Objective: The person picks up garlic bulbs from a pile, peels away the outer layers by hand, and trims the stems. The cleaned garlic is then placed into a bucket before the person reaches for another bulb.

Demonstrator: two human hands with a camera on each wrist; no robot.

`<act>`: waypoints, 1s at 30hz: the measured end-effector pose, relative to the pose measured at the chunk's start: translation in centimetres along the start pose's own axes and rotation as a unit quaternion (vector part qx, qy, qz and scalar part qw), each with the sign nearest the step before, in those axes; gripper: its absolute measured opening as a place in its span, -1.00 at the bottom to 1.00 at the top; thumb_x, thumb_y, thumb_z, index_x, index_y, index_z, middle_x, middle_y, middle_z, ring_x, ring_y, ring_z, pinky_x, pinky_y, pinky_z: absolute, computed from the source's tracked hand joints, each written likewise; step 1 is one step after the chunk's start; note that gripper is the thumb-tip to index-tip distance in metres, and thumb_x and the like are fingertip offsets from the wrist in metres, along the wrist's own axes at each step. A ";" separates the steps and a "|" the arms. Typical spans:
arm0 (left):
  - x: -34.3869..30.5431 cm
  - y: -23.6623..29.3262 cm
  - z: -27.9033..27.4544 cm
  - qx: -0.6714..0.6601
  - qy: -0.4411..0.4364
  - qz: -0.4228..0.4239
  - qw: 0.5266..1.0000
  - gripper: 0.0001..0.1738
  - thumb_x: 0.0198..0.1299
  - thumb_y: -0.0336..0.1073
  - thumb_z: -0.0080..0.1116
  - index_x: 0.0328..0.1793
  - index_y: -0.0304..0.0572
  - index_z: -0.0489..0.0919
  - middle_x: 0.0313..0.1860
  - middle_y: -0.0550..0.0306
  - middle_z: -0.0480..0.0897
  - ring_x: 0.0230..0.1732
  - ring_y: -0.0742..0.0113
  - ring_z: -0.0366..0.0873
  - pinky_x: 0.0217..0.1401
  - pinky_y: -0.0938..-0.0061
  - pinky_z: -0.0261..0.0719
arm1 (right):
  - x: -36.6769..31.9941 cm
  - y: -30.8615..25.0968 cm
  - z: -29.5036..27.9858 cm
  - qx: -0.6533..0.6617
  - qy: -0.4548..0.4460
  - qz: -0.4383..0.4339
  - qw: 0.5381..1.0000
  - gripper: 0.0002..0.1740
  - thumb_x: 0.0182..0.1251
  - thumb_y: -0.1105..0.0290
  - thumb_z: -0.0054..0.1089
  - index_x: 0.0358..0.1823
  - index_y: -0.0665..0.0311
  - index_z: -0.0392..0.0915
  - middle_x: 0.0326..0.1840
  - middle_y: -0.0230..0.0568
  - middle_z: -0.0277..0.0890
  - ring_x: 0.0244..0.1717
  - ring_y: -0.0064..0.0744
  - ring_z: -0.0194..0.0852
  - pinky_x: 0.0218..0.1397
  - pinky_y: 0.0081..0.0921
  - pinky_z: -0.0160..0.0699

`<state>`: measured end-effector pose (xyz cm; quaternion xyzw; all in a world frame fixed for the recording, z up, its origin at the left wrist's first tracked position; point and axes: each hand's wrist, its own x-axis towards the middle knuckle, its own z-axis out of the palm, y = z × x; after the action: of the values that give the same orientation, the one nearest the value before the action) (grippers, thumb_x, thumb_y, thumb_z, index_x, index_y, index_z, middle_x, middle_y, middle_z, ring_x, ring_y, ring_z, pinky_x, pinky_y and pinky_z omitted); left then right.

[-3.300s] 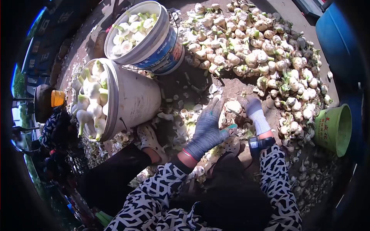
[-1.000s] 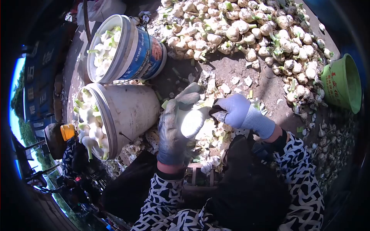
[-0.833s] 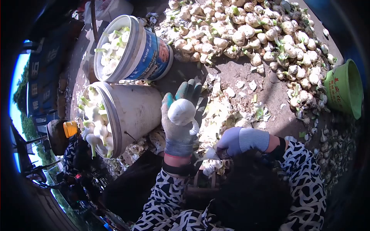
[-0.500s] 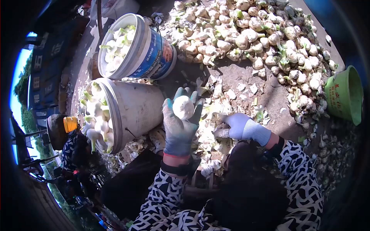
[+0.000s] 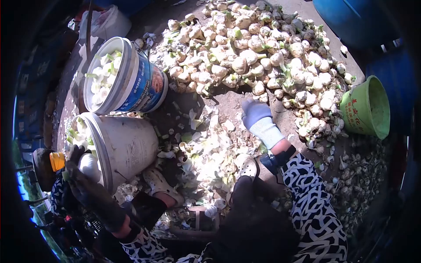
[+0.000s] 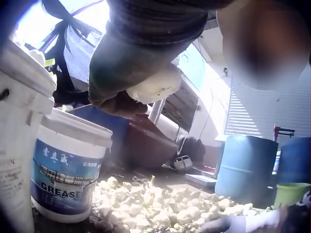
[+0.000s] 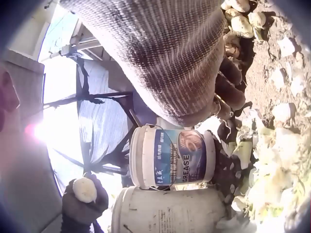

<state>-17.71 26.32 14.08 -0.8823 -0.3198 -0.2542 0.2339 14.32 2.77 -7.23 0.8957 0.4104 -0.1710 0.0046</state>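
A peeled garlic bulb is held in my gloved left hand at the mouth of the plain white bucket. That bucket is tilted and full of white bulbs with green stems. In the right wrist view, the left hand has its fingers around the bulb. My gloved right hand is low over the ground at the near edge of the unpeeled garlic heap. Its fingers look bent in the right wrist view, and the palm side is hidden; I cannot tell whether it holds anything.
Behind the plain bucket leans a blue-labelled bucket, also filled with peeled garlic. Loose skins cover the ground between the feet. A green bucket lies tipped at the right, near blue barrels. A small stool sits low in front.
My left hand has carried the peeled bulb leftward from the middle to the plain bucket's mouth. The right hand has moved forward from the skins to the heap's edge. The head view has shifted.
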 end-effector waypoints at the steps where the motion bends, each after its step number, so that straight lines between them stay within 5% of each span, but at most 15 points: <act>1: -0.8 -6.0 0.2 0.176 0.033 0.060 0.982 -0.66 0.44 -0.44 -0.19 0.24 -0.32 0.47 0.16 -0.05 0.56 0.12 0.10 0.55 0.23 0.38 0.52 | 1.1 1.8 0.0 -0.016 0.044 0.071 0.996 -0.58 0.10 0.21 0.23 0.01 0.07 0.43 -0.07 -0.15 0.53 -0.01 -0.20 0.56 -0.05 -0.22 0.47; 2: -1.5 -13.7 1.6 0.275 -0.026 0.075 0.958 -0.66 0.43 -0.41 -0.12 0.26 -0.30 0.46 0.15 -0.02 0.57 0.13 0.15 0.54 0.22 0.37 0.52 | 2.6 3.5 0.5 -0.040 0.091 0.103 0.990 -0.58 0.08 0.15 0.27 -0.02 0.05 0.46 -0.11 -0.21 0.51 -0.03 -0.20 0.54 -0.05 -0.20 0.46; 3: -0.9 -13.8 2.1 -0.042 -0.052 -0.112 0.992 -0.61 0.39 -0.43 -0.06 0.31 -0.32 0.40 0.20 -0.07 0.54 0.17 0.14 0.52 0.26 0.39 0.48 | 3.9 4.5 0.4 -0.056 0.095 0.118 0.987 -0.64 0.07 0.17 0.26 -0.08 0.04 0.51 -0.11 -0.22 0.51 -0.02 -0.21 0.53 -0.05 -0.17 0.45; 4: 0.6 -14.5 2.7 -0.341 -0.059 -0.284 0.894 -0.55 0.35 -0.45 0.00 0.36 -0.34 0.35 0.24 -0.11 0.50 0.22 0.14 0.50 0.30 0.40 0.44 | 5.9 5.9 2.6 -0.082 0.157 0.103 0.979 -0.71 0.03 0.20 0.27 -0.19 0.04 0.55 -0.15 -0.21 0.52 -0.06 -0.20 0.54 -0.08 -0.18 0.46; 9: 1.4 -13.5 2.6 -0.327 -0.036 -0.347 0.878 -0.44 0.24 -0.37 0.15 0.35 -0.38 0.32 0.29 -0.14 0.42 0.34 0.18 0.32 0.42 0.36 0.20 | 9.7 8.2 5.0 -0.074 0.143 0.013 0.987 -0.71 0.04 0.10 0.34 -0.34 0.12 0.59 -0.30 -0.11 0.55 -0.25 -0.03 0.58 -0.21 -0.13 0.52; 11: 1.2 -11.6 2.8 -0.374 0.091 -0.292 0.876 -0.46 0.17 -0.46 0.16 0.30 -0.40 0.36 0.25 -0.15 0.44 0.31 0.16 0.34 0.40 0.32 0.25 | 8.7 8.9 5.1 0.075 0.161 -0.004 0.984 -0.64 0.14 0.08 0.27 -0.37 0.27 0.53 -0.34 0.05 0.54 -0.28 0.11 0.53 -0.24 -0.09 0.45; 14: 1.6 -3.5 0.4 -0.191 0.125 -0.114 0.967 -0.46 0.08 -0.32 0.26 0.21 -0.35 0.45 0.15 -0.19 0.50 0.17 -0.08 0.46 0.28 0.16 0.39 | 5.7 5.6 3.9 0.285 0.142 0.009 0.948 -0.61 0.22 0.11 0.27 -0.36 0.37 0.53 -0.44 0.14 0.54 -0.47 0.13 0.48 -0.38 -0.15 0.41; 16: 0.3 4.1 -0.1 -0.312 -0.023 -0.065 0.947 -0.31 -0.01 -0.16 0.35 0.27 -0.27 0.45 0.21 -0.18 0.47 0.22 -0.15 0.41 0.31 0.12 0.34 | 2.6 1.5 3.3 0.384 0.149 -0.026 0.911 -0.73 0.30 0.24 0.24 -0.25 0.36 0.58 -0.58 -0.11 0.54 -0.70 -0.32 0.42 -0.62 -0.38 0.36; 17: -0.2 7.8 -0.7 -0.398 -0.110 -0.034 0.910 -0.21 -0.04 -0.22 0.42 0.35 -0.25 0.38 0.30 -0.17 0.39 0.32 -0.07 0.34 0.37 0.20 0.29 | 1.2 -0.8 2.9 0.623 0.025 0.041 0.781 -0.74 0.33 0.25 0.23 -0.23 0.34 0.57 -0.63 -0.29 0.47 -0.74 -0.56 0.34 -0.73 -0.56 0.24; 18: -1.4 11.0 0.2 -0.437 -0.179 -0.014 0.881 -0.17 -0.03 -0.11 0.42 0.37 -0.26 0.36 0.35 -0.20 0.34 0.37 -0.10 0.28 0.39 0.18 0.25 | -0.1 -2.7 2.7 0.681 -0.003 0.030 0.731 -0.74 0.36 0.24 0.20 -0.23 0.34 0.58 -0.63 -0.34 0.46 -0.74 -0.61 0.32 -0.72 -0.62 0.23; 19: -3.5 13.5 2.1 -0.477 -0.179 0.007 0.860 -0.19 0.02 -0.05 0.38 0.36 -0.28 0.37 0.34 -0.23 0.34 0.36 -0.13 0.29 0.39 0.16 0.25 | -2.4 -6.2 -2.7 0.628 -0.038 0.014 0.777 -0.71 0.37 0.21 0.19 -0.23 0.34 0.58 -0.59 -0.33 0.48 -0.71 -0.63 0.34 -0.69 -0.65 0.26; 23: -4.4 15.7 3.3 -0.541 -0.176 -0.043 0.821 -0.25 -0.02 -0.34 0.41 0.35 -0.23 0.37 0.32 -0.19 0.37 0.30 -0.15 0.39 0.31 0.21 0.42 | -5.4 -8.8 -6.1 0.689 -0.061 -0.082 0.718 -0.78 0.42 0.31 0.11 -0.16 0.34 0.58 -0.47 -0.33 0.54 -0.58 -0.67 0.43 -0.56 -0.70 0.38; 24: -4.3 15.6 3.2 -0.530 -0.199 -0.050 0.823 -0.23 -0.04 -0.35 0.42 0.36 -0.22 0.37 0.31 -0.18 0.38 0.29 -0.08 0.43 0.31 0.24 0.43 | -5.9 -8.7 -6.7 0.612 -0.047 -0.081 0.786 -0.81 0.41 0.36 0.09 -0.19 0.34 0.59 -0.49 -0.35 0.52 -0.58 -0.66 0.43 -0.54 -0.68 0.38; 27: -5.7 16.0 4.4 -0.679 -0.221 -0.203 0.670 -0.27 0.01 -0.24 0.35 0.34 -0.26 0.35 0.18 -0.05 0.48 0.22 0.22 0.48 0.29 0.39 0.41 | -6.2 -8.6 -6.8 0.582 -0.005 -0.165 0.796 -0.82 0.40 0.40 0.08 -0.23 0.38 0.58 -0.54 -0.36 0.44 -0.58 -0.69 0.40 -0.52 -0.64 0.37; 30: -4.9 14.8 2.9 -0.827 -0.298 -0.362 0.310 -0.41 0.35 -0.06 0.04 0.37 -0.29 0.30 0.12 0.02 0.51 0.12 0.34 0.51 0.14 0.43 0.50 | -6.6 -8.8 -7.7 0.596 -0.028 -0.159 0.786 -0.83 0.38 0.38 0.10 -0.20 0.35 0.59 -0.52 -0.36 0.48 -0.57 -0.72 0.39 -0.52 -0.65 0.36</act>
<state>-10.01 15.63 5.28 -0.4272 -0.2786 -0.1646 -0.8442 6.16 4.89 3.24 0.6369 0.3634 -0.4047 -0.5464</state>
